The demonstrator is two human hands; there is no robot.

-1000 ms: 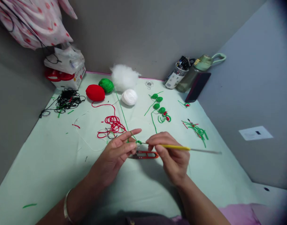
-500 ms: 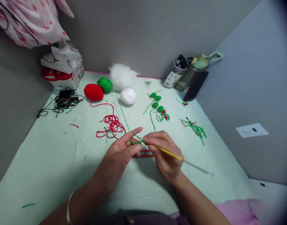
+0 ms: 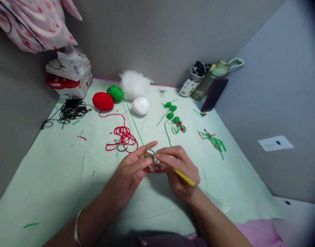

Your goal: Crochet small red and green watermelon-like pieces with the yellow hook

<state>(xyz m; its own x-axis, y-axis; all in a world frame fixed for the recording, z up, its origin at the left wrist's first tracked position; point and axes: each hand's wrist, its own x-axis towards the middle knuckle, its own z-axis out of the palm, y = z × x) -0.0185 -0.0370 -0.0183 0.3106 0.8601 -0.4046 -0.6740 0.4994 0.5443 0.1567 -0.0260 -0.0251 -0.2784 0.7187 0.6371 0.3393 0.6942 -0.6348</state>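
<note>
Green yarn [image 3: 135,122] runs from the green ball [image 3: 115,93] down to my left hand [image 3: 133,166], looping round its raised fingers. Thumb and fingers of that hand pinch a small loop of this yarn. My right hand [image 3: 179,171] grips a crochet hook [image 3: 184,177] by its yellow handle, pen-fashion. Its tip meets the yarn at the left fingertips, where fingers partly hide it. Beneath both hands lies a red frame-like object [image 3: 157,168], mostly covered. Several small green crocheted pieces [image 3: 170,115] and red-and-green ones [image 3: 182,129] lie beyond my right hand.
Red yarn ball [image 3: 103,101], white yarn ball [image 3: 140,106] and fluffy stuffing [image 3: 135,84] sit at the back. Tangled black cord [image 3: 73,109] lies left, loose red yarn [image 3: 124,136] nearer. On the right are yarn scraps [image 3: 215,142], a pen cup [image 3: 191,82], a bottle [image 3: 206,80] and a phone [image 3: 214,94].
The hook's rear end has swung downward and toward me as my right hand turned. My right fingers have come closer to the left fingertips; the left hand stays nearly in place.
</note>
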